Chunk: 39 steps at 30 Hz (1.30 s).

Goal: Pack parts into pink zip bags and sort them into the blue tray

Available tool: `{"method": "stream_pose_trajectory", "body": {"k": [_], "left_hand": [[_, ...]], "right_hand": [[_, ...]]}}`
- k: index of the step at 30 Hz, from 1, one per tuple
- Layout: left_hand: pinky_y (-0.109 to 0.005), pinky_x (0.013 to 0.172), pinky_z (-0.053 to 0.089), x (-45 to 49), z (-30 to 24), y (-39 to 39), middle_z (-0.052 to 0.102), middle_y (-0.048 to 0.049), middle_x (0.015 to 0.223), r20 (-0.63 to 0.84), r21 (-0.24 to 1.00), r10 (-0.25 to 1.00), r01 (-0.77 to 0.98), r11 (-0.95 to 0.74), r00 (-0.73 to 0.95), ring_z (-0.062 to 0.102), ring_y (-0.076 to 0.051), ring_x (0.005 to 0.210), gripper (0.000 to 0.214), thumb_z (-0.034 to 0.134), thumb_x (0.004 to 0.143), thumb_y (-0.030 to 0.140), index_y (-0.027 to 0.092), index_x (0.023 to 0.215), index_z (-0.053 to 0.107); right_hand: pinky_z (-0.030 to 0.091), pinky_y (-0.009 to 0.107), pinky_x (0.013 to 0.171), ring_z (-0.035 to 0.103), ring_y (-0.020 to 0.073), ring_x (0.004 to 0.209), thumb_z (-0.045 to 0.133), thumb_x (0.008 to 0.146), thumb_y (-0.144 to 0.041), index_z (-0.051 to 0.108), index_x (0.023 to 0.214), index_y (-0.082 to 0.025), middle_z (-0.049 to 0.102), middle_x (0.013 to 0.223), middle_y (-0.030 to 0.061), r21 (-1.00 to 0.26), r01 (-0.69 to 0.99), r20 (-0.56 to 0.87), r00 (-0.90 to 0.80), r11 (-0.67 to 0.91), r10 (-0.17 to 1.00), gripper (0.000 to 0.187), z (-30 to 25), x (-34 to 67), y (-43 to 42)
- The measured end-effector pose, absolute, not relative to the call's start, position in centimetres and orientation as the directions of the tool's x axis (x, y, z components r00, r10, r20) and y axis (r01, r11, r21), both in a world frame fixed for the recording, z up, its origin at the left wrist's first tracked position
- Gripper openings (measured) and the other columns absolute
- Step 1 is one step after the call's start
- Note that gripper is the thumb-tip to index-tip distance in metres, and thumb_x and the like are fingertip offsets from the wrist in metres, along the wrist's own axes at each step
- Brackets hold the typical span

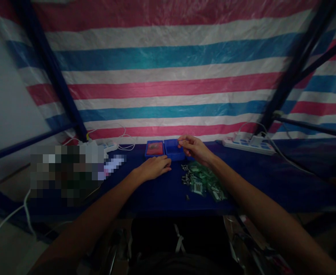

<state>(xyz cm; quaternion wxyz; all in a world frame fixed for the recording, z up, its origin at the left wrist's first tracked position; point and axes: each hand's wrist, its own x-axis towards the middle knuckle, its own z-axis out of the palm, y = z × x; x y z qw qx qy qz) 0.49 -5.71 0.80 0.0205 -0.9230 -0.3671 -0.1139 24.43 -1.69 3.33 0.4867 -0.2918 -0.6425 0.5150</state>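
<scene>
Two small blue bins stand side by side at the back of the blue table. The left bin (146, 149) has something flat and red in it; the right bin (175, 156) shows its blue inside. My right hand (195, 148) is raised over the right bin, thumb and fingertips pinched together; whatever they hold is too small to make out. Palm down, my left hand (155, 168) rests on the table just in front of the bins, fingers loosely bent and holding nothing visible. Below my right hand lie small metal screws (186, 178) and green-tinted plastic packets (206, 177).
White power strips lie at the back right (249, 146) and back left (109, 146), with cables trailing. One loose metal piece (187, 197) is near the front edge. A blurred-out patch covers the left end of the table. A striped sheet (162, 89) hangs behind, between blue posts.
</scene>
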Motion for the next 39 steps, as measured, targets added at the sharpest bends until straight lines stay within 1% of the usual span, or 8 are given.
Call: {"method": "stream_pose_trajectory", "body": {"k": [6,12,18,22,27,30,35,39], "left_hand": [[-0.030,0.076,0.046,0.63,0.52,-5.60,0.068,-0.0049,0.100,0.222,0.024,0.691,0.705,-0.709,0.688,0.067,-0.020,0.091,0.018,0.057,0.105,0.037,0.019,0.100,0.058],[-0.032,0.073,0.048,1.02,0.50,-5.93,0.070,-0.0077,0.097,0.195,-0.061,0.710,0.731,-0.679,0.676,0.069,-0.023,0.086,0.021,0.053,0.107,0.038,0.019,0.104,0.060],[-0.033,0.073,0.051,1.17,0.63,-5.96,0.073,-0.0095,0.101,0.181,-0.118,0.717,0.738,-0.664,0.674,0.072,-0.025,0.087,0.022,0.051,0.108,0.038,0.019,0.108,0.061],[-0.033,0.075,0.053,1.04,0.67,-5.94,0.074,-0.0102,0.101,0.175,-0.127,0.723,0.743,-0.657,0.669,0.073,-0.025,0.088,0.024,0.051,0.108,0.040,0.019,0.110,0.062],[-0.035,0.074,0.054,0.78,0.71,-5.84,0.074,-0.0110,0.097,0.168,-0.133,0.729,0.748,-0.650,0.664,0.074,-0.027,0.086,0.026,0.051,0.108,0.041,0.018,0.110,0.062],[-0.035,0.073,0.053,0.74,0.73,-5.78,0.074,-0.0118,0.096,0.164,-0.134,0.734,0.752,-0.646,0.659,0.074,-0.028,0.086,0.027,0.050,0.108,0.042,0.018,0.110,0.062],[-0.034,0.072,0.052,0.74,0.85,-5.78,0.074,-0.0108,0.092,0.154,-0.117,0.755,0.771,-0.627,0.637,0.074,-0.028,0.085,0.028,0.052,0.107,0.043,0.017,0.110,0.062],[-0.034,0.073,0.052,0.73,0.98,-5.83,0.074,-0.0115,0.095,0.145,-0.095,0.760,0.774,-0.626,0.633,0.073,-0.027,0.086,0.029,0.051,0.108,0.044,0.017,0.111,0.061]], "right_hand": [[0.032,0.024,0.046,0.045,0.0071,0.052,0.086,0.079,-0.049,0.070,0.099,-0.022,0.071,0.086,0.0005,-0.946,-0.125,0.323,-0.378,0.298,0.868,0.038,3.40,24.36,-1.93],[0.033,0.025,0.046,0.044,0.0084,0.053,0.085,0.079,-0.053,0.070,0.098,-0.023,0.071,0.088,0.0026,-0.950,-0.079,0.310,-0.367,0.303,0.877,0.039,3.46,24.33,-2.02],[0.032,0.026,0.047,0.045,0.0091,0.054,0.084,0.081,-0.051,0.071,0.097,-0.024,0.071,0.088,0.0030,-0.949,-0.078,0.312,-0.376,0.306,0.873,0.034,3.50,24.31,-2.02],[0.031,0.027,0.047,0.045,0.0093,0.053,0.084,0.081,-0.050,0.071,0.095,-0.024,0.071,0.088,0.0030,-0.951,-0.078,0.305,-0.378,0.298,0.874,0.032,3.58,24.23,-2.18],[0.031,0.026,0.047,0.044,0.0087,0.052,0.084,0.080,-0.053,0.070,0.096,-0.023,0.071,0.087,0.0020,-0.952,-0.079,0.302,-0.391,0.296,0.869,0.037,3.51,24.12,-2.27],[0.032,0.026,0.046,0.045,0.0089,0.053,0.085,0.079,-0.052,0.071,0.095,-0.023,0.071,0.086,0.0024,-0.952,-0.089,0.305,-0.400,0.294,0.865,0.036,3.48,24.12,-2.28],[0.031,0.027,0.047,0.045,0.0088,0.053,0.085,0.080,-0.050,0.072,0.098,-0.024,0.071,0.087,0.0022,-0.952,-0.105,0.306,-0.415,0.289,0.857,0.034,3.49,24.20,-2.23],[0.032,0.028,0.047,0.045,0.0096,0.054,0.084,0.083,-0.049,0.072,0.098,-0.025,0.071,0.089,0.0038,-0.949,-0.095,0.312,-0.421,0.300,0.852,0.031,3.40,24.24,-2.11]]}}
